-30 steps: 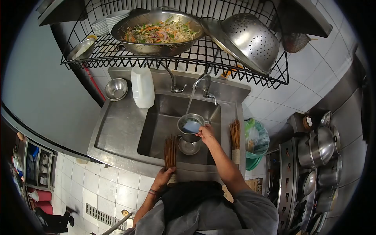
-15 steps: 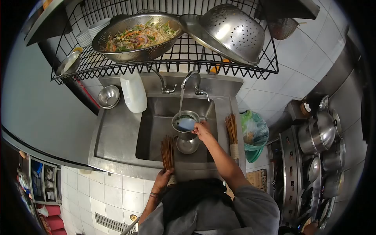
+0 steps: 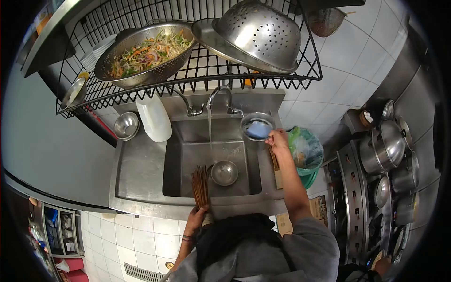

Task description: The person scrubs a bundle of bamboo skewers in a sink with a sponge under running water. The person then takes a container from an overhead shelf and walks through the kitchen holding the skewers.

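My right hand (image 3: 279, 140) is closed on a metal pot (image 3: 258, 127), held above the sink's far right corner. Bluish liquid or a reflection shows inside it. My left hand (image 3: 197, 217) grips a brush of thin bundled sticks (image 3: 200, 185), its bristles up at the sink's near edge. Water runs from the tap (image 3: 219, 94) into the steel sink (image 3: 188, 160). A small metal bowl (image 3: 224, 173) sits on the sink bottom. Another stick brush (image 3: 277, 175) lies on the right ledge, partly hidden by my right forearm.
Overhead, a black wire rack (image 3: 202, 77) bears a colander of shredded vegetables (image 3: 150, 54) and an upturned colander (image 3: 263, 35). A white jug (image 3: 154, 120) and metal bowls (image 3: 126, 126) are left of the taps. Right are a lined bin (image 3: 310, 152) and a stove (image 3: 350, 192).
My right hand has carried the pot out from under the running tap, to the right and farther back. The stream now falls into the sink. My left hand stays on its brush.
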The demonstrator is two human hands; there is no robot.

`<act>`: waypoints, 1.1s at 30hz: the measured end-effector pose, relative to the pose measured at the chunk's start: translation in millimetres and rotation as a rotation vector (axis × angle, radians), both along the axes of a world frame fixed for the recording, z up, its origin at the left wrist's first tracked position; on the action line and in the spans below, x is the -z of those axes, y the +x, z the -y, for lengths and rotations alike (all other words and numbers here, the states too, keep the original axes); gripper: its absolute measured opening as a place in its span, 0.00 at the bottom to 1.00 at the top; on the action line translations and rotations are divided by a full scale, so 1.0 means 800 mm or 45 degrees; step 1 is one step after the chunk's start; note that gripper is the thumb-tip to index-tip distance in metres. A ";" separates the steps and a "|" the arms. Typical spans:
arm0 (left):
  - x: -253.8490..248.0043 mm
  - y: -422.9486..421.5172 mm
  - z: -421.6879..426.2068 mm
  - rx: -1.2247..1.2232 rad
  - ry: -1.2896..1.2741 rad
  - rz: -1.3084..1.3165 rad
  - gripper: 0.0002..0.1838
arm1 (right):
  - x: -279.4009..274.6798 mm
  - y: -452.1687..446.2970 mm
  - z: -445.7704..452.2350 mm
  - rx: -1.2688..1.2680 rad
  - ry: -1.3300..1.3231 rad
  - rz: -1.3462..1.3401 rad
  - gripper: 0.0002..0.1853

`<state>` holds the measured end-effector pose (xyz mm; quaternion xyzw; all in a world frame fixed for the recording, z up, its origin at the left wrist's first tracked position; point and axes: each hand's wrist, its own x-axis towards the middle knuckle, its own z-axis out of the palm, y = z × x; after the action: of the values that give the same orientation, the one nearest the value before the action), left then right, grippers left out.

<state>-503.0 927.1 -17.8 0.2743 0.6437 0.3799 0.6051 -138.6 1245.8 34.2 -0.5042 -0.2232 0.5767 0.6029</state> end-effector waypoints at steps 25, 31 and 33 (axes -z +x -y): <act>-0.009 0.004 -0.009 -0.005 -0.054 0.097 0.30 | 0.042 0.012 -0.160 -0.669 0.280 2.344 0.41; 0.001 -0.007 -0.015 -0.004 -0.047 0.094 0.32 | 0.048 -0.002 -0.182 -0.755 -0.080 2.383 0.38; 0.000 -0.007 -0.020 -0.058 -0.067 0.239 0.30 | 0.043 -0.003 -0.171 -0.526 0.014 2.319 0.38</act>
<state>-508.4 943.4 -18.0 0.2068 0.6001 0.4003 0.6610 -141.3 1382.5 0.1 -0.7095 -0.6977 0.0539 0.0833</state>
